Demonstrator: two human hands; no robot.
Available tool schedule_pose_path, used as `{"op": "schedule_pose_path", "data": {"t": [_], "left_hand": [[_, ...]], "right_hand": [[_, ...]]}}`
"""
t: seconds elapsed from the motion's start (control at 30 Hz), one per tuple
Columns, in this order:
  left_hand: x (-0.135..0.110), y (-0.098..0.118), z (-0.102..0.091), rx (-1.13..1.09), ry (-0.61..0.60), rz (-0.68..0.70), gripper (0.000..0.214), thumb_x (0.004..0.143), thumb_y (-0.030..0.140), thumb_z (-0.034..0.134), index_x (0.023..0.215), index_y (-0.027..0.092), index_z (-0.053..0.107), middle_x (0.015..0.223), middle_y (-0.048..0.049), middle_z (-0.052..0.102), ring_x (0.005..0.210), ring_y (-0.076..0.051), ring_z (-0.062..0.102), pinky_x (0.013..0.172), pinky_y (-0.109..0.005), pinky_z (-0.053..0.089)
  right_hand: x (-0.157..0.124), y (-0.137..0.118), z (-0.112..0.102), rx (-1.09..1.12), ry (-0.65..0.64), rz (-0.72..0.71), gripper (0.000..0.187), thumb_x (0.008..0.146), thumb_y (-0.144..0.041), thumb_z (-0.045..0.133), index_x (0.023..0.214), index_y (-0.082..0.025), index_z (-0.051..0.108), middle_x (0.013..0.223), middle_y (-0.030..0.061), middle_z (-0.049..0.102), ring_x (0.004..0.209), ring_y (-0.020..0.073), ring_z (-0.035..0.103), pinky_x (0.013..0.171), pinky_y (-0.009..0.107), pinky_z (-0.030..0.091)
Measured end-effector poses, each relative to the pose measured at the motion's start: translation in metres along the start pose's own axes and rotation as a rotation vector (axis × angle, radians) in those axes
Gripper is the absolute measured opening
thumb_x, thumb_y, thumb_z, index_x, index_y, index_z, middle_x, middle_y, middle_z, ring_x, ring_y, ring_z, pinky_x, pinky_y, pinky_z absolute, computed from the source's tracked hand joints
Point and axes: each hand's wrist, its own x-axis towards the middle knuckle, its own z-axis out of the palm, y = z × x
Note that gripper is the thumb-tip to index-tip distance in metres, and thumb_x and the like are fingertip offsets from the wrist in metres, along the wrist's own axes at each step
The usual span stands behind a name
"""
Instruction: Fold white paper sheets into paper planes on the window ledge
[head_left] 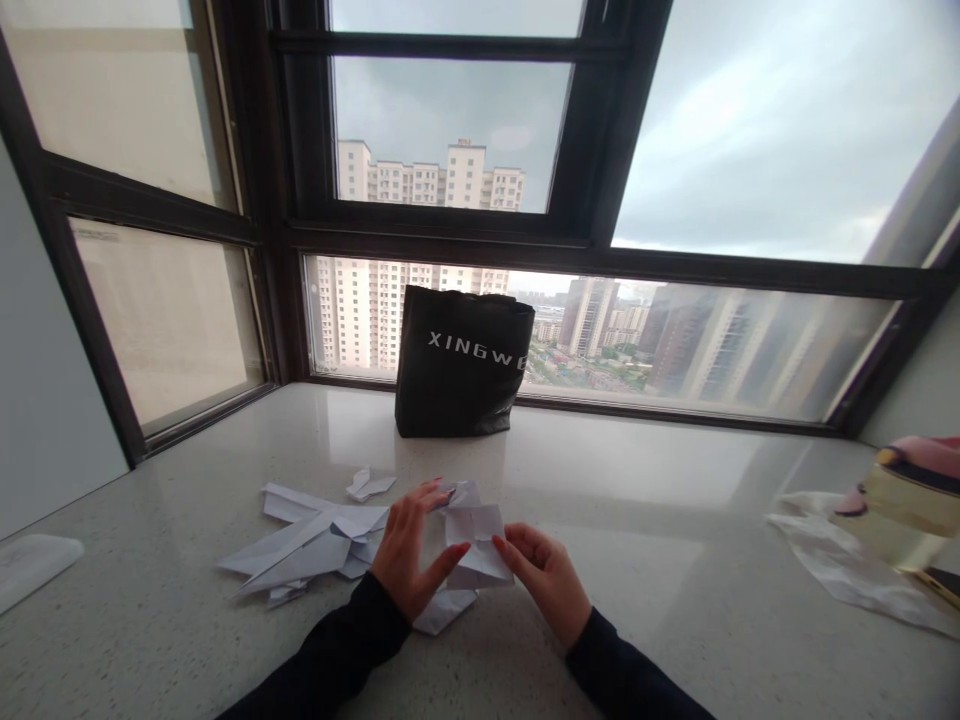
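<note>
Both my hands work a folded sheet of white paper [474, 545] on the pale speckled stone counter [637, 560]. My left hand [409, 555] lies over the paper's left side, fingers stretched toward its top edge and thumb pressing its middle. My right hand [546, 578] pinches the paper's lower right corner with curled fingers. Both arms wear dark sleeves. Finished paper planes and folded scraps [307, 545] lie in a pile just left of my left hand. A small folded piece [369, 485] sits behind the pile.
A black bag with white lettering [461, 362] stands at the back against the window [450, 130]. On the right lie crinkled clear plastic [847, 565] and a pink and yellow object [911, 495]. A white flat thing [34, 565] lies at the left edge.
</note>
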Motion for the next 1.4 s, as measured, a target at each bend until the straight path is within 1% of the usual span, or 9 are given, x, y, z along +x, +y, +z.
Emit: {"op": "schedule_pose_path", "data": {"t": [0.13,0.27,0.47,0.63,0.8,0.87,0.93,1.07,1.4], "left_hand": [[-0.005,-0.003,0.010,-0.228,-0.031,-0.152,0.045,0.074,0.036,0.046,0.113,0.017,0.035,0.114,-0.0122,0.045,0.105,-0.024,0.041,0.086,-0.039,0.033],[-0.006,0.001,0.014,-0.403,-0.080,-0.184,0.036,0.072,0.029,0.047,0.107,0.020,0.044,0.114,-0.0088,0.047,0.105,-0.023,0.042,0.087,-0.038,0.033],[0.001,0.005,0.008,-0.477,-0.151,-0.449,0.019,0.069,0.031,0.050,0.083,0.018,0.054,0.092,-0.0067,0.060,0.080,-0.019,0.056,0.064,-0.029,0.043],[0.005,-0.002,0.007,-0.680,0.039,-0.624,0.020,0.063,0.036,0.056,0.064,0.016,0.050,0.087,-0.0051,0.060,0.079,-0.019,0.057,0.065,-0.028,0.045],[0.002,-0.004,0.012,-0.867,0.074,-0.817,0.031,0.057,0.040,0.061,0.067,0.019,0.041,0.061,0.0040,0.056,0.053,-0.014,0.056,0.046,-0.027,0.049],[0.001,-0.001,0.014,-0.877,0.047,-0.815,0.034,0.056,0.040,0.062,0.069,0.019,0.040,0.058,0.0046,0.055,0.048,-0.012,0.054,0.039,-0.023,0.047],[0.001,0.002,0.014,-0.919,-0.039,-0.791,0.036,0.055,0.042,0.063,0.072,0.018,0.040,0.057,0.0048,0.055,0.044,-0.009,0.051,0.036,-0.020,0.044],[0.003,0.006,0.010,-0.987,-0.175,-0.715,0.042,0.060,0.050,0.056,0.081,0.017,0.042,0.054,0.0049,0.054,0.043,-0.008,0.049,0.036,-0.017,0.042],[0.001,0.009,0.006,-1.047,-0.223,-0.722,0.045,0.069,0.056,0.042,0.091,0.017,0.048,0.061,0.0027,0.052,0.051,-0.011,0.054,0.045,-0.022,0.045]], "right_hand": [[-0.001,0.001,0.000,-0.010,-0.046,-0.018,0.018,0.069,-0.034,0.057,0.071,-0.016,0.055,0.065,0.0009,0.063,0.063,0.0134,0.057,0.056,0.022,0.042],[-0.002,0.004,0.000,-0.043,-0.069,-0.028,0.017,0.069,-0.032,0.057,0.071,-0.016,0.055,0.066,0.0007,0.062,0.063,0.0129,0.056,0.056,0.021,0.041],[-0.003,0.004,0.000,-0.094,-0.043,-0.055,0.017,0.070,-0.032,0.055,0.072,-0.016,0.056,0.065,0.0007,0.061,0.062,0.0129,0.055,0.054,0.021,0.040],[0.001,0.003,-0.008,-0.178,0.165,-0.129,0.021,0.071,-0.036,0.054,0.077,-0.016,0.055,0.066,0.0017,0.059,0.064,0.0145,0.054,0.055,0.023,0.041],[-0.001,-0.004,-0.012,-0.116,0.495,-0.350,0.026,0.067,-0.034,0.059,0.086,-0.021,0.045,0.073,-0.0001,0.056,0.067,0.0136,0.052,0.058,0.024,0.042],[-0.005,-0.007,-0.006,-0.089,0.459,-0.364,0.027,0.070,-0.034,0.056,0.089,-0.022,0.042,0.073,-0.0004,0.055,0.064,0.0131,0.052,0.056,0.023,0.043],[-0.009,-0.006,0.000,-0.121,0.306,-0.316,0.024,0.072,-0.035,0.052,0.091,-0.022,0.043,0.073,0.0005,0.055,0.064,0.0136,0.052,0.054,0.023,0.043],[-0.011,0.004,0.005,-0.375,0.076,-0.235,0.021,0.076,-0.034,0.047,0.090,-0.020,0.051,0.074,0.0027,0.057,0.065,0.0151,0.051,0.056,0.024,0.043],[-0.009,0.004,0.003,-0.633,0.088,-0.310,0.021,0.075,-0.028,0.046,0.091,-0.020,0.057,0.063,-0.0003,0.053,0.055,0.0128,0.046,0.054,0.023,0.040]]}}
